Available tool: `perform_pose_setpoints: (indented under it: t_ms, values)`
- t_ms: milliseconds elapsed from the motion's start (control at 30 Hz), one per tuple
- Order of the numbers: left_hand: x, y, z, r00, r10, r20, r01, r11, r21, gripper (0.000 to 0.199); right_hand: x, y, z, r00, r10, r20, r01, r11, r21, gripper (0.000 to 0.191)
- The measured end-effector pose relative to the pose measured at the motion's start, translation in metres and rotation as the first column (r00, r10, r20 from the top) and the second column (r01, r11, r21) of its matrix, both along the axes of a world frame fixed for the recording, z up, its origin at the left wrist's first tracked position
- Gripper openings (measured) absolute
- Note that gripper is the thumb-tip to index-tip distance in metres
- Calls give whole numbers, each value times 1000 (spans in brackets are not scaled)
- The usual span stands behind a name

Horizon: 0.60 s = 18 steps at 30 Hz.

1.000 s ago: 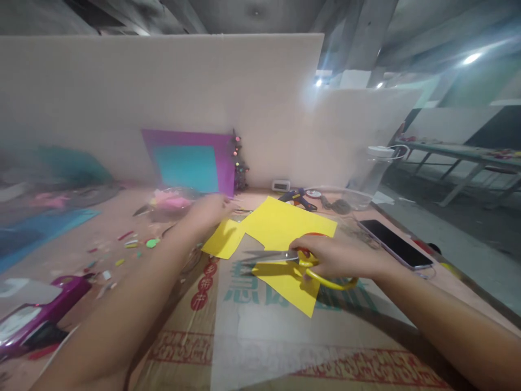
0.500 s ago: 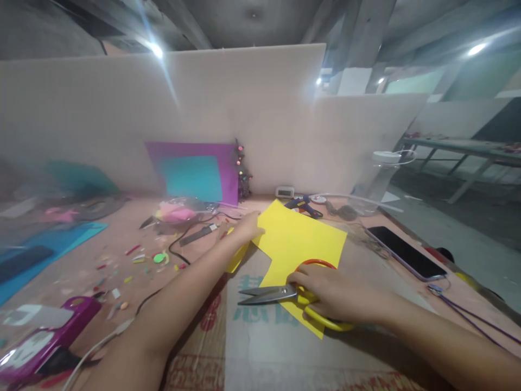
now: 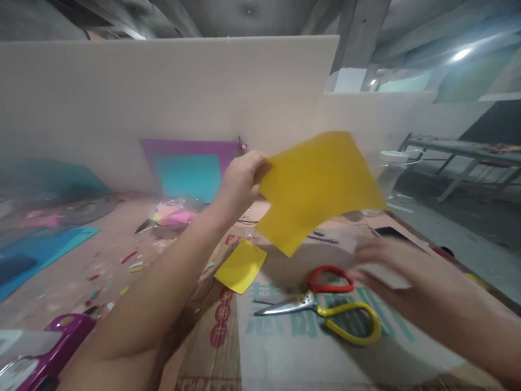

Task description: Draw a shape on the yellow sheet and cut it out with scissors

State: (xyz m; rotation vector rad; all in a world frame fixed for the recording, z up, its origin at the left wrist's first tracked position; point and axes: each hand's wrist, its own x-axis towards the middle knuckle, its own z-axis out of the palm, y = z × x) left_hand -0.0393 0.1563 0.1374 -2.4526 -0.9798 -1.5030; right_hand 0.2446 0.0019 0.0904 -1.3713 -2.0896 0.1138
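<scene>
My left hand [image 3: 246, 176] pinches the left edge of a large yellow sheet [image 3: 321, 187], held up above the table with a notch cut from its lower left corner. Scissors [image 3: 311, 301] with one red and one yellow handle lie on the printed cardboard [image 3: 280, 353], blades slightly apart and pointing left. Just right of the red handle is my right hand [image 3: 386, 266], blurred, its fingers apart and nothing in them. A small yellow square [image 3: 242, 266] with a faint curved line lies flat below my left hand.
A purple sheet [image 3: 148, 157] and a turquoise sheet [image 3: 189, 176] lean against the back panel. At left are colourful scraps [image 3: 129, 257], a blue sheet [image 3: 73, 241] and a purple tool [image 3: 67, 342]. A dark phone [image 3: 396, 236] lies partly behind my right hand.
The large yellow sheet has risen off the table in my left hand. My right hand has let go of the scissors and moved right. The small square now lies in full view.
</scene>
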Motion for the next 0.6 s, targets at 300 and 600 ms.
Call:
perform_pose_setpoints:
  t_ms: [300, 600]
  values:
    - [-10, -38, 38, 981, 2, -195, 53, 960, 275, 24, 3, 64, 37, 989, -145, -40, 150, 977, 154, 38]
    - [-70, 76, -46, 737, 673, -62, -666, 707, -237, 51, 28, 115, 24, 904, -268, -332, 320, 941, 112, 36]
